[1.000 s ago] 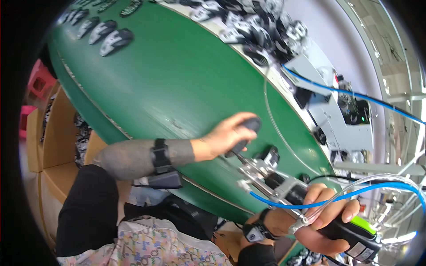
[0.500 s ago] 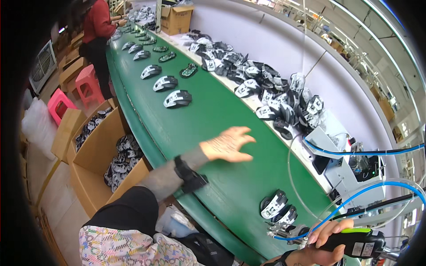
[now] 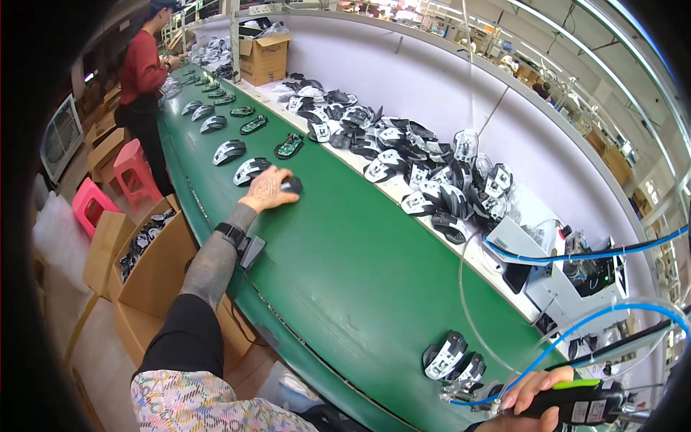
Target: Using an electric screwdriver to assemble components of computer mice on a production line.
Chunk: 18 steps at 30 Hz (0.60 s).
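My left hand (image 3: pixel 266 190) reaches far along the green conveyor belt (image 3: pixel 338 266). Its fingers are closed over a black-and-white computer mouse shell (image 3: pixel 291 185), mostly hidden beneath the palm. Just beyond it, two similar mouse shells (image 3: pixel 229 152) sit on the belt, with a green circuit board (image 3: pixel 289 146) to their right. At lower right, my right hand (image 3: pixel 529 394) grips a black power screwdriver (image 3: pixel 590 403) with a bright green lever. Next to that hand, a pair of mouse shells (image 3: pixel 446 355) rests near a small metal fitting (image 3: pixel 461 392) with a blue hose.
A pile of mouse shells (image 3: pixel 410 147) lines the ledge along the belt's right side. Behind the right hand stands a grey machine (image 3: pixel 576 288) with blue hoses. Cardboard boxes (image 3: pixel 155 288) stand left of the belt. A person in red (image 3: pixel 140 68) works at the far end.
My left hand has moved forward and left, from above the bare belt onto the nearest mouse shell in the row, and its fingers have closed. My right hand keeps holding the screwdriver.
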Each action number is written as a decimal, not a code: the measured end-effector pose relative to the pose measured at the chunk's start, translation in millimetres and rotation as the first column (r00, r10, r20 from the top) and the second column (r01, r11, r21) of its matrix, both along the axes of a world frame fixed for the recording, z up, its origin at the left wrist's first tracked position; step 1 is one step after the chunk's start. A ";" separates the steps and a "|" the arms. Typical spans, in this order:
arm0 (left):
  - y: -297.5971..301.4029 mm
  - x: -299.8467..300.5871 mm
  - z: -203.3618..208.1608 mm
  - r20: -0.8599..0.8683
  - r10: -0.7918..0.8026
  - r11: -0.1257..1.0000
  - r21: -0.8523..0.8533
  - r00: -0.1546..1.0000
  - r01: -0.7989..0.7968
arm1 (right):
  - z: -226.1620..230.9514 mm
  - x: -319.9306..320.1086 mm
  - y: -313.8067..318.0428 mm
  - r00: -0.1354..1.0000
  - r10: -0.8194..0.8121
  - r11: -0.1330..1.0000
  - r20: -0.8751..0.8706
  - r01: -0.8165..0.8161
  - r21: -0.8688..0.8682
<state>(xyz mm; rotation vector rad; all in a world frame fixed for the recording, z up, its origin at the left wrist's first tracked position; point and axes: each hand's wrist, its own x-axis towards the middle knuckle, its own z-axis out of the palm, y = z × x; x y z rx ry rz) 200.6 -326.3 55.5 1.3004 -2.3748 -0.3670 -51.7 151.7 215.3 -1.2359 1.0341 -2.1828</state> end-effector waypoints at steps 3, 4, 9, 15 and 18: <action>-48.4 -14.2 6.1 -0.069 0.198 0.972 -0.113 0.978 -0.205 | -0.4 1.9 -7.3 0.999 0.027 0.999 -0.024 -0.027 -0.019; -66.0 -19.7 11.6 -0.081 0.262 0.956 -0.117 0.962 -0.270 | -5.7 3.2 -7.2 0.998 -0.050 0.996 -0.023 0.048 -0.080; -144.6 -46.1 0.3 0.033 0.466 0.884 -0.063 0.884 -0.463 | -8.3 3.6 -19.2 0.994 -0.103 0.995 -0.037 0.103 0.000; -146.6 -63.4 -22.9 0.141 0.466 0.884 -0.118 0.873 -0.453 | -14.8 -8.9 -18.2 0.991 -0.129 0.991 -0.031 0.129 0.021; -113.7 -65.1 -6.1 0.273 0.358 0.933 -0.062 0.893 -0.355 | -8.3 -4.7 -24.9 0.988 -0.152 0.988 -0.014 0.152 -0.022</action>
